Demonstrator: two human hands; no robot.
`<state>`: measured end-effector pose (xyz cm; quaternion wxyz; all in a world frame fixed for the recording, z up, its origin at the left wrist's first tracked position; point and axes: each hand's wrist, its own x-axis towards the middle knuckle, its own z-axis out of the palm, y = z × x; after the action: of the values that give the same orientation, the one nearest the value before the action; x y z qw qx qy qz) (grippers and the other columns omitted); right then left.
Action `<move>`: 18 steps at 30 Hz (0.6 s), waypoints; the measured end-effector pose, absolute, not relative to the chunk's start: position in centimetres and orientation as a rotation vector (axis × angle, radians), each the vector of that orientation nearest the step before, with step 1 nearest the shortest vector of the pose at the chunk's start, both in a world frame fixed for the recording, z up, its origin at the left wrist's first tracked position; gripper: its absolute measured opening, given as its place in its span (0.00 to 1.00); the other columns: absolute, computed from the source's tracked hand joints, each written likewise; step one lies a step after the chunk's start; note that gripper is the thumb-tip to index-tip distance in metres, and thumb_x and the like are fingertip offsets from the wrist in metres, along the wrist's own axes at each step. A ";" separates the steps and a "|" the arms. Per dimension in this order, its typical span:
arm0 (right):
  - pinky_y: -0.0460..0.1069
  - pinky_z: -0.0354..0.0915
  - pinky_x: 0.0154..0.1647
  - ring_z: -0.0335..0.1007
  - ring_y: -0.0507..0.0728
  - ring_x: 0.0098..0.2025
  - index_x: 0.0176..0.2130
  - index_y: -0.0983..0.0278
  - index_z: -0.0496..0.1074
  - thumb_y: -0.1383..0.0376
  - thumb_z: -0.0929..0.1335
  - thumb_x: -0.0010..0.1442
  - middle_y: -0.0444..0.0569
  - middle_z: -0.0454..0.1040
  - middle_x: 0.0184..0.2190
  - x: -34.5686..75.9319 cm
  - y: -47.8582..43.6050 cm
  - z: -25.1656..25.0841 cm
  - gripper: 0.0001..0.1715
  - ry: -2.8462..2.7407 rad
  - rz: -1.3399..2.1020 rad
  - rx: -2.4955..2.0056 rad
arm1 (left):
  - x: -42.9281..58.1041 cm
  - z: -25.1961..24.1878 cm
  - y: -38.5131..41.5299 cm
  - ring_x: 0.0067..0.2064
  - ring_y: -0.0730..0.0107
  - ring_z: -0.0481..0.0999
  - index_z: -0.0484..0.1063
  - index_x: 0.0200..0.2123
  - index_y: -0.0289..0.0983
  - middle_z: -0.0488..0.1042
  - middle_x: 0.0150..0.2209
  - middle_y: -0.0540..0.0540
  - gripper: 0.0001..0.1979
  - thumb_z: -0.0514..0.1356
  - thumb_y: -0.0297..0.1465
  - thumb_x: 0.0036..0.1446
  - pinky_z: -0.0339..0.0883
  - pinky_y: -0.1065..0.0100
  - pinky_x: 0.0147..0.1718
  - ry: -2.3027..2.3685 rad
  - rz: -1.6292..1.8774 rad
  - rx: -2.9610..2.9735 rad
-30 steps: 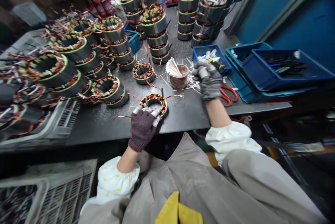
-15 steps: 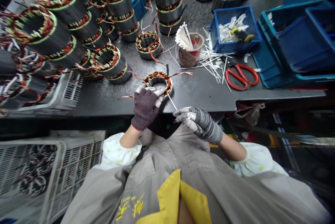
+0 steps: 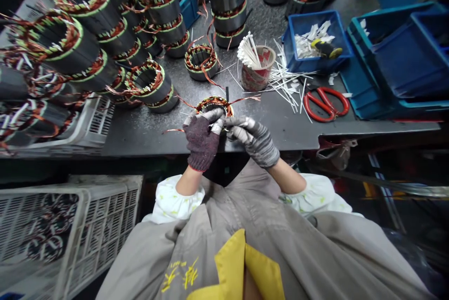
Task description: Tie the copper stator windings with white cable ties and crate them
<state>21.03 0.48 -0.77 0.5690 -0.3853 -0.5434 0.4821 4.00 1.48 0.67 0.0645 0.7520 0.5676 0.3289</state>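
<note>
A motor stator [image 3: 213, 100] with copper windings and a pale green rim lies near the front edge of the bench. Loose copper leads stick out on both sides of it. My left hand [image 3: 203, 137], in a dark purple glove with white-wrapped fingertips, is closed over the stator's near left rim. Against its near right rim, my right hand [image 3: 255, 141], in a grey striped glove, is closed in a pinch. What its fingers hold is hidden. The stator's near side is partly covered by both hands.
Stacked stators [image 3: 63, 38] crowd the left, and another stator [image 3: 200, 60] sits behind. A cup [image 3: 257, 75] holds white ties; loose ties [image 3: 286, 85] lie beside it. Red-handled scissors [image 3: 326, 103], a blue bin [image 3: 317, 64] and teal crates [image 3: 365, 89] are right. A plastic crate [image 3: 80, 192] stands lower left.
My right hand has moved left and up to the stator, and the white tie that stretched to it is now hidden. My left hand has shifted slightly right along the rim.
</note>
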 end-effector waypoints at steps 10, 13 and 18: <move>0.50 0.74 0.27 0.75 0.54 0.25 0.35 0.58 0.70 0.43 0.80 0.50 0.40 0.77 0.24 20.7 -0.4 -1.5 0.29 -0.959 1.433 -1.061 | 3.8 0.3 1.3 0.65 0.48 0.76 0.67 0.68 0.36 0.77 0.64 0.36 0.29 0.61 0.41 0.69 0.56 0.47 0.73 1.946 1.086 2.290; 0.53 0.77 0.33 0.77 0.56 0.29 0.34 0.58 0.72 0.43 0.80 0.50 0.42 0.79 0.27 20.1 -1.0 -1.5 0.27 -1.025 1.363 -1.089 | 3.9 0.5 1.1 0.62 0.49 0.79 0.73 0.61 0.39 0.78 0.63 0.40 0.20 0.59 0.40 0.71 0.54 0.43 0.74 1.891 1.020 2.359; 0.52 0.75 0.29 0.75 0.55 0.26 0.35 0.57 0.70 0.44 0.78 0.51 0.40 0.77 0.25 19.8 -0.5 -1.2 0.26 -0.947 1.420 -1.082 | 4.4 0.6 1.1 0.61 0.55 0.80 0.76 0.57 0.41 0.83 0.56 0.43 0.16 0.58 0.39 0.71 0.61 0.49 0.70 1.836 1.046 2.323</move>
<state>19.77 -0.54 -1.16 0.5315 -0.4534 -0.3971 0.5952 4.36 1.12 0.64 0.0004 0.7398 0.5846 0.3332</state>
